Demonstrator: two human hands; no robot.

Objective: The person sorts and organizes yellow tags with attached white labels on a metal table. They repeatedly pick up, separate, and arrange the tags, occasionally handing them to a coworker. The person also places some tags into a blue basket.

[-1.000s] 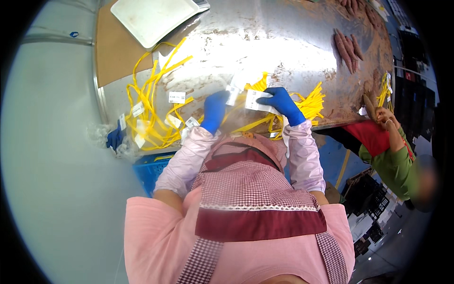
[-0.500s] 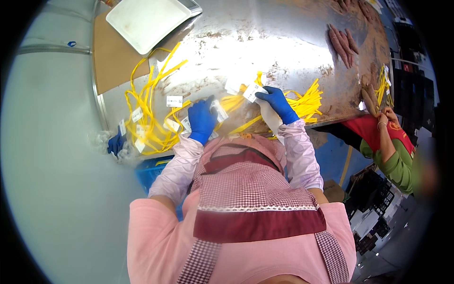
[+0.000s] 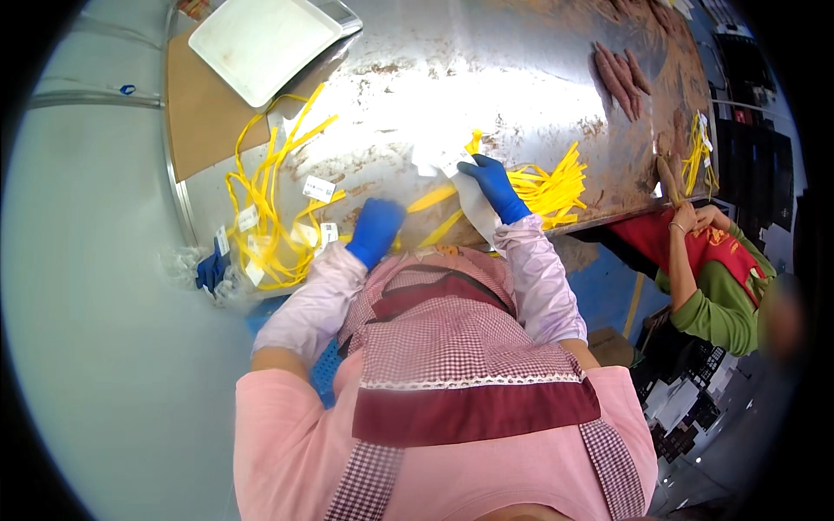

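Note:
My left hand point(image 3: 376, 232), in a blue glove, is closed and slightly blurred near the table's front edge. A yellow strap point(image 3: 432, 198) runs from its fingers toward my right hand. My right hand point(image 3: 495, 185), also gloved in blue, pinches a white strip of labels point(image 3: 476, 208) that hangs down toward my apron. Just right of that hand lies a fanned bundle of yellow straps point(image 3: 556, 189). To the left, several yellow straps with white labels point(image 3: 274, 208) spread in a loose tangle. One label point(image 3: 319, 188) lies face up there.
A white tray point(image 3: 261, 52) on a scale stands at the far left, partly over brown cardboard point(image 3: 204, 113). Several sweet potatoes point(image 3: 618, 78) lie at the far right. A co-worker's hands point(image 3: 691, 217) hold a sweet potato near more yellow straps point(image 3: 697, 156).
My left hand has moved slightly right and down; the label that was beside its fingers no longer shows there. My right hand has shifted slightly left with the label strip.

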